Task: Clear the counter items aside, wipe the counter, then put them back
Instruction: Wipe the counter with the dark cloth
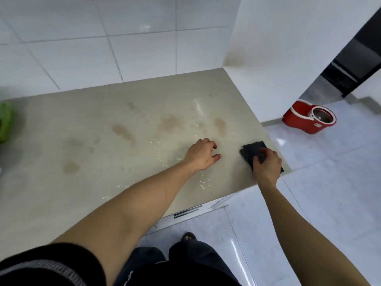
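Right hand [267,166] flat on cloth [252,151]

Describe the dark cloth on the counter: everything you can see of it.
The cloth is dark grey, almost black, and looks like soft folded fabric. It lies flat on the beige counter near its front right corner. The right hand presses down on its near half, fingers spread over it, hiding that part. The left hand rests beside it, apart. Its texture is blurred.
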A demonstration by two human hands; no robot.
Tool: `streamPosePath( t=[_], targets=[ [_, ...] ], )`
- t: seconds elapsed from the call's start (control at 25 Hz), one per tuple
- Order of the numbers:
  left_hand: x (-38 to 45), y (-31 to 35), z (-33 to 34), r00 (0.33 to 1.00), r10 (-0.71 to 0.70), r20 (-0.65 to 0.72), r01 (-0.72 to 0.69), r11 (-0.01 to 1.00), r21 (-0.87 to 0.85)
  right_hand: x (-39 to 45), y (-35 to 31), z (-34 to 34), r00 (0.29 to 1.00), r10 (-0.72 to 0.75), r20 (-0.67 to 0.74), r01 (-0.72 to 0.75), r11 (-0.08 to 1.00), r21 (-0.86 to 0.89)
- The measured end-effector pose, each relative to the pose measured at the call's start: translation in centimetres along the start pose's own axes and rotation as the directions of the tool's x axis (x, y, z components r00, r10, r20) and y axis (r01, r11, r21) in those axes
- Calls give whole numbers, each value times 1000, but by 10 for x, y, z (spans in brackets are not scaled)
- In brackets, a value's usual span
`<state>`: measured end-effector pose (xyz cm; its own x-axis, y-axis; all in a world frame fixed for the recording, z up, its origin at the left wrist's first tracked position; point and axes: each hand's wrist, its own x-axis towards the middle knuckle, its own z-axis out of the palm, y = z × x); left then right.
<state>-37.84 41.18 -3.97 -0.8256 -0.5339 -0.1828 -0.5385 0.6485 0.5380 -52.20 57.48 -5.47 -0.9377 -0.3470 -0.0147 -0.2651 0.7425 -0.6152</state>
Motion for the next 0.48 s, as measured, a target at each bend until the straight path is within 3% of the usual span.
streamPosePath(
  t=[0.24, 0.48],
  targets=[
    [76, 72, 39, 982, -15, 189, 10, 1000, 25, 34, 38, -24, 981, 184, 55, -174, 972, -158],
    [100, 108, 70, 981, -118, 155, 121, 993, -10, 48, 43, -25, 953, 280, 117, -250, 943, -218]
  ],
)
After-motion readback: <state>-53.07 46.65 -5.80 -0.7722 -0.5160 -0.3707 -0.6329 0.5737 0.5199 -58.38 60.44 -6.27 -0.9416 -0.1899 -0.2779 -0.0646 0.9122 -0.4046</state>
